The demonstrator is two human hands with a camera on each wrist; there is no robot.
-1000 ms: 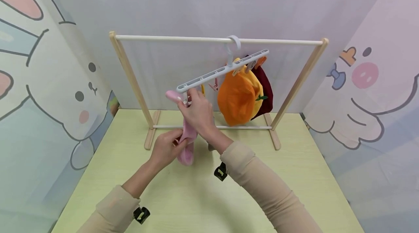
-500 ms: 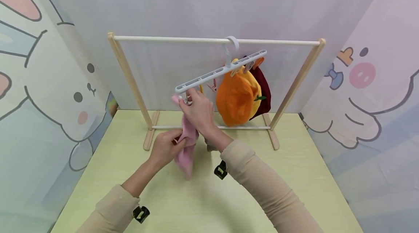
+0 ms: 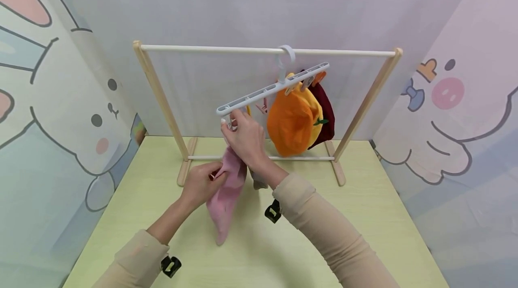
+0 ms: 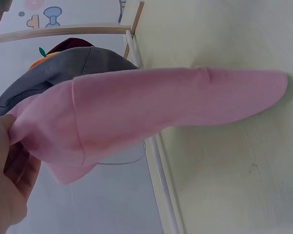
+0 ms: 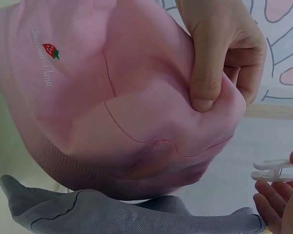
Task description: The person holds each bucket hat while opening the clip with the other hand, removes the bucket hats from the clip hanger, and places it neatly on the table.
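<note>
My left hand [image 3: 202, 184] pinches the crown of a pink hat [image 3: 226, 193], which hangs down over the table. In the right wrist view, the pink hat [image 5: 127, 97] shows a small strawberry and stitched lettering, and the left thumb [image 5: 208, 78] presses on its cloth. My right hand [image 3: 247, 139] is raised to the left end of a pale clip hanger [image 3: 259, 95]. It pinches a white clip [image 5: 273, 168], whose prongs stand apart with no cloth between them. A grey hat [image 4: 93, 61] hangs just behind the pink one.
The hanger hooks over the white rod [image 3: 210, 48] of a wooden-ended rack [image 3: 162, 95]. Orange [image 3: 289, 121], yellow [image 3: 317, 104] and dark red [image 3: 328, 119] hats hang from its right half. A pink clip [image 3: 264, 106] dangles left of them. Below lies a pale yellow tabletop [image 3: 323, 225].
The pink hat has come down away from the clip and unfolded, its lower end now nearer the front. My left hand shifted slightly left; my right hand stayed at the hanger's end.
</note>
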